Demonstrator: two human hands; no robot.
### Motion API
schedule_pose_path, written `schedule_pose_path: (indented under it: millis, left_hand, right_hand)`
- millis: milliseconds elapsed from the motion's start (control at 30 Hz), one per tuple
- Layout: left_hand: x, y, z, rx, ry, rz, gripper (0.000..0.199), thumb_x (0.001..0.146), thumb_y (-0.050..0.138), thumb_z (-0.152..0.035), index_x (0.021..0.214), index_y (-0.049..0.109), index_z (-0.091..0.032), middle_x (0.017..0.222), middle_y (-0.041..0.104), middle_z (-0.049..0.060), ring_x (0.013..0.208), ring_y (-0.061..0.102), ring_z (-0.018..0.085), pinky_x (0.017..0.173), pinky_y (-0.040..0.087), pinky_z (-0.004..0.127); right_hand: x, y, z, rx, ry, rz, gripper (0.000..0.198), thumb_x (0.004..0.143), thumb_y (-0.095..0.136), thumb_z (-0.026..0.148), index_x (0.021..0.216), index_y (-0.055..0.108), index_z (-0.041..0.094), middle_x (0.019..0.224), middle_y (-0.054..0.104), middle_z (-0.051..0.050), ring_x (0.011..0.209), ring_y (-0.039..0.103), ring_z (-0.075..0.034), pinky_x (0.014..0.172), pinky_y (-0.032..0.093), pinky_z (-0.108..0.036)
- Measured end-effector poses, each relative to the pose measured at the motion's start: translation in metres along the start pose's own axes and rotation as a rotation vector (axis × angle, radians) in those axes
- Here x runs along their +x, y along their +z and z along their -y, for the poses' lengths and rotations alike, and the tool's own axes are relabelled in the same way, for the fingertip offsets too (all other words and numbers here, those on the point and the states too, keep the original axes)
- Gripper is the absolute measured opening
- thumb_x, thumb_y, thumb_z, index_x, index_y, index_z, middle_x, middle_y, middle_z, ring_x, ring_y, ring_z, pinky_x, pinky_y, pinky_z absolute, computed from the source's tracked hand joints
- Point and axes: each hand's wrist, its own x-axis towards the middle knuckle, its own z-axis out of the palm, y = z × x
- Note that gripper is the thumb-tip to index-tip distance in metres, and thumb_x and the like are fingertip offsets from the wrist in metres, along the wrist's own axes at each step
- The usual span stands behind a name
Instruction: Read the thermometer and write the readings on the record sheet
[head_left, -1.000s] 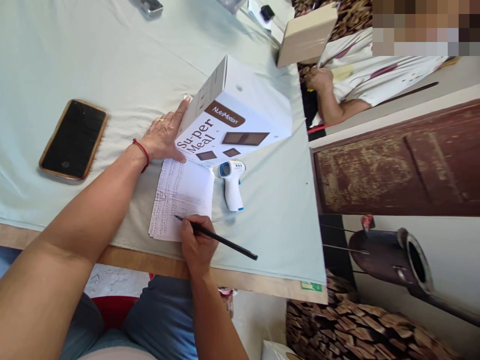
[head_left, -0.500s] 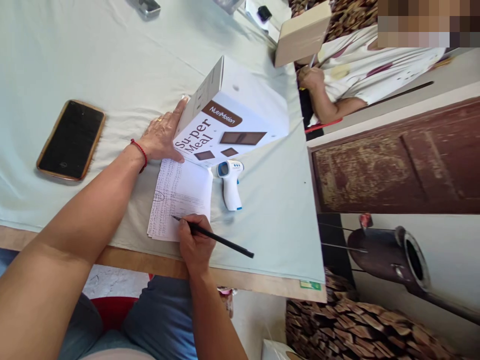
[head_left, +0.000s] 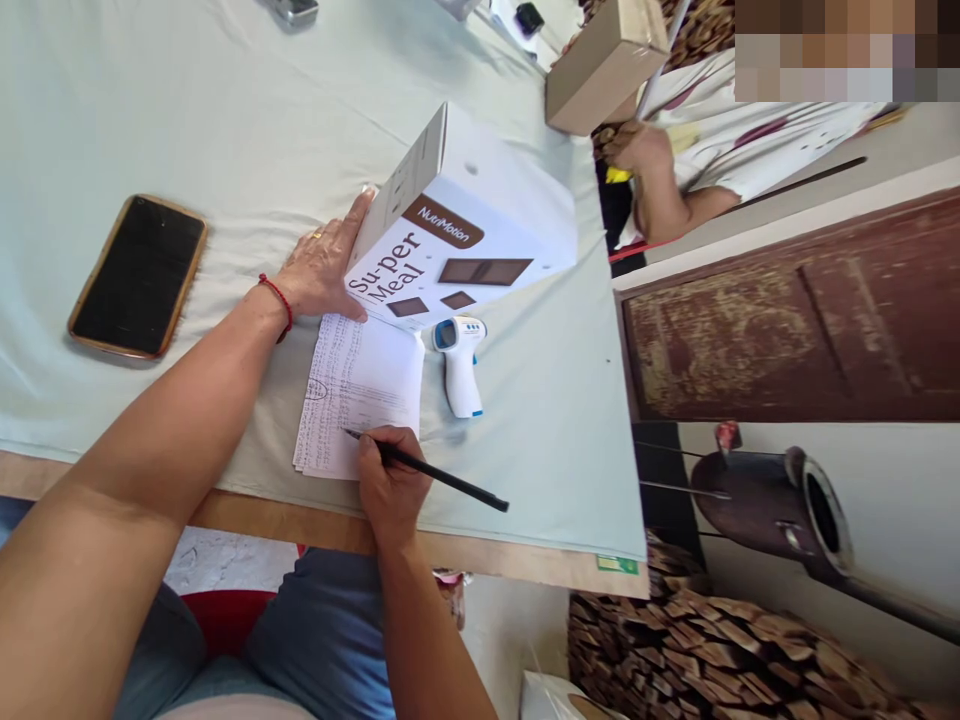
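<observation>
My right hand (head_left: 395, 480) pinches a black pen (head_left: 450, 477), its tip on a sheet of paper (head_left: 375, 390) covered in handwritten columns. My left hand (head_left: 322, 260) lies flat with its fingers stretched along the side of a white NutriMotion Su-per Meal box (head_left: 487, 220). Its thumb rests at the paper's top edge, by the lower corner of the box. The box stands just beyond the paper and hides part of the table. A white and blue infrared thermometer (head_left: 460, 365) lies to the right of the paper.
A smartphone (head_left: 139, 275) in a brown case lies at left on the cloth-covered table (head_left: 247, 120). At the far right edge, another person's arm (head_left: 660, 180) is beside a cardboard box (head_left: 607, 70). A metal stove (head_left: 765, 500) and stacked firewood (head_left: 735, 660) stand right of the table.
My hands, the pen and the white box hold nearly the same position. The cardboard box by the other person has turned and now shows more of its top; that person's hand has shifted slightly.
</observation>
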Motion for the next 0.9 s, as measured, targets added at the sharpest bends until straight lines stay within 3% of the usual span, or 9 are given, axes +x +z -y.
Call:
schedule_pose_path:
  millis: [400,567,900]
  left_hand:
    - [0.0003,-0.0018,-0.004,0.021,-0.028,-0.002,0.157,0.041,0.087,-0.068,0.162,-0.002,-0.023,0.163,0.029,0.017,0.149,0.027,0.047,0.122,0.023,0.058]
    - [0.0004,0.0008,0.0025,0.001,0.034,-0.024,0.153,0.045,0.085,-0.07,0.162,-0.003,-0.029,0.162,0.033,0.013,0.15,0.027,0.044,0.123,0.021,0.057]
    - [0.0003,-0.0014,0.0001,-0.017,-0.018,0.031,0.156,0.046,0.081,-0.078,0.161,-0.011,-0.026,0.163,0.032,0.012,0.153,0.018,0.044,0.124,0.015,0.062]
  right_hand:
    - [0.0002,0.0005,0.001,-0.015,-0.006,-0.028,0.007,0.076,0.06,0.028,0.072,0.059,0.022,0.062,0.059,0.004,0.058,0.055,-0.013,0.058,0.046,-0.027]
    - [0.0008,0.0012,0.0013,-0.013,-0.008,-0.022,0.008,0.075,0.059,0.028,0.07,0.058,0.022,0.06,0.057,0.005,0.057,0.053,-0.012,0.057,0.045,-0.026]
    - [-0.0001,0.0007,0.0019,0.02,-0.019,-0.027,0.007,0.075,0.059,0.024,0.069,0.057,0.022,0.059,0.055,0.006,0.055,0.051,-0.011,0.056,0.044,-0.025]
